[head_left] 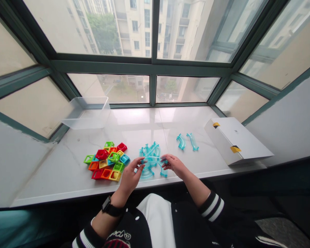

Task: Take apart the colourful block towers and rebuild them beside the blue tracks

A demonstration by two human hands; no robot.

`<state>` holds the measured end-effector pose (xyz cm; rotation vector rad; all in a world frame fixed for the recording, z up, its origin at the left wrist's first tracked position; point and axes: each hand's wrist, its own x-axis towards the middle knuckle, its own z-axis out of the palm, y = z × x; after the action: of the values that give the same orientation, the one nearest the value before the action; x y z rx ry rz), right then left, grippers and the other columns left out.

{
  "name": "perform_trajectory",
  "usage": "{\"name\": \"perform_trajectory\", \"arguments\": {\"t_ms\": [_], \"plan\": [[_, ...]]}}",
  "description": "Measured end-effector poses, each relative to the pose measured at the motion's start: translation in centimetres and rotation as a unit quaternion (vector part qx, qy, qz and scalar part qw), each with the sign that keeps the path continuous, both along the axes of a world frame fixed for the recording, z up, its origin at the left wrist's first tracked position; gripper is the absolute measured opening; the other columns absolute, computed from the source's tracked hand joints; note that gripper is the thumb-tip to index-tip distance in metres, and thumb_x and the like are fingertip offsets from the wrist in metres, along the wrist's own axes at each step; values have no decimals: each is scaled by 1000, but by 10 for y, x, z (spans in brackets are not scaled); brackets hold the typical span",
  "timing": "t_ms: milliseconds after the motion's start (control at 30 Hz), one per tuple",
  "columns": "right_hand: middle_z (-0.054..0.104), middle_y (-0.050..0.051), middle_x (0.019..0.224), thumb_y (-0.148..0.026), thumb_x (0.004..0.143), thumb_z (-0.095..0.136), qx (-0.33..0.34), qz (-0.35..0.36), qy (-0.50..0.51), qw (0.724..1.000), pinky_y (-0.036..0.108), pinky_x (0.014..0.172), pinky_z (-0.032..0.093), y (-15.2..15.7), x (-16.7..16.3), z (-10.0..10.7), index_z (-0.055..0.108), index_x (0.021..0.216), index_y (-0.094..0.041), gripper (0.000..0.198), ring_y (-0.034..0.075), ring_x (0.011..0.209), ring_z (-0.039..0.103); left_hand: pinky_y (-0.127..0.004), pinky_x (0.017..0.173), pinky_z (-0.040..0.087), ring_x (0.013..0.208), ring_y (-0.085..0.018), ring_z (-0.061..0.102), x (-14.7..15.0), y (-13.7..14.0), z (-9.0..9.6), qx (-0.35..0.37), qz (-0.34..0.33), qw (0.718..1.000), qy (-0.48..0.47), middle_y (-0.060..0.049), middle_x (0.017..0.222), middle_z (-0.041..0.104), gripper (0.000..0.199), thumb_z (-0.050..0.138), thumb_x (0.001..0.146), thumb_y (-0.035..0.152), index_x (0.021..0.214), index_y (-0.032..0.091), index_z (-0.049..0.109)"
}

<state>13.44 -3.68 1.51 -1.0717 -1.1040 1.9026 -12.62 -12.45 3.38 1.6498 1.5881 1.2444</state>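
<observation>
Bright windows are framing the white sill; left hand and right hand are pinching a translucent blue track piece by opposite ends above the blue pile. Uneven pulling could be popping it loose; a leftward swing could be toppling the stacked blocks.

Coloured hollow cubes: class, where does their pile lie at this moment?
In the head view, the coloured hollow cubes lie left of centre on the white windowsill, just left of the left hand and in front of the clear plastic bin.
</observation>
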Motion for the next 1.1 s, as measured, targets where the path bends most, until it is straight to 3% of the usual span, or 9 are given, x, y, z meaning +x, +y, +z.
{"name": "perform_trajectory", "arguments": {"t_ms": [133,267,467,633,900,1100], "plan": [[77,9,101,-54,80,86,-4,46,-2,999,33,76,61,0,11,-1,78,89,-19,37,20,84,73,-36,92,62,95,-20,75,0,0,3,53,-18,998,38,-4,111,81,21,63,102,32,118,27,75],[78,7,106,-41,74,91,-3,93,-15,996,38,87,60,0,24,2,78,94,-20,32,24,95,76,-36,89,64,94,-20,76,0,1,2,69,-45,996,41,-5,111,80,20,62,101,28,115,27,76],[79,8,117,-30,68,96,42,173,-64,982,41,101,54,2,45,4,77,119,-22,55,24,113,71,-40,100,62,114,-23,75,5,1,9,103,-89,989,57,-7,113,81,21,58,105,26,113,26,77],[79,7,114,-39,68,97,18,248,-65,967,43,102,53,1,56,11,78,125,-22,63,25,108,72,-42,102,62,123,-23,73,8,1,17,132,-124,981,76,-6,111,82,24,53,107,22,112,26,75],[76,4,103,-44,62,101,10,252,-82,964,38,94,53,1,61,9,81,117,-21,63,22,97,67,-44,103,64,129,-24,71,12,3,17,195,-149,964,100,-5,119,81,29,53,105,14,123,27,72],[71,2,98,-42,66,99,52,195,-99,974,37,93,51,8,73,5,81,117,-23,57,21,97,61,-51,108,63,129,-28,71,7,1,4,151,-66,985,53,-11,151,65,51,58,105,25,155,31,51]]}}
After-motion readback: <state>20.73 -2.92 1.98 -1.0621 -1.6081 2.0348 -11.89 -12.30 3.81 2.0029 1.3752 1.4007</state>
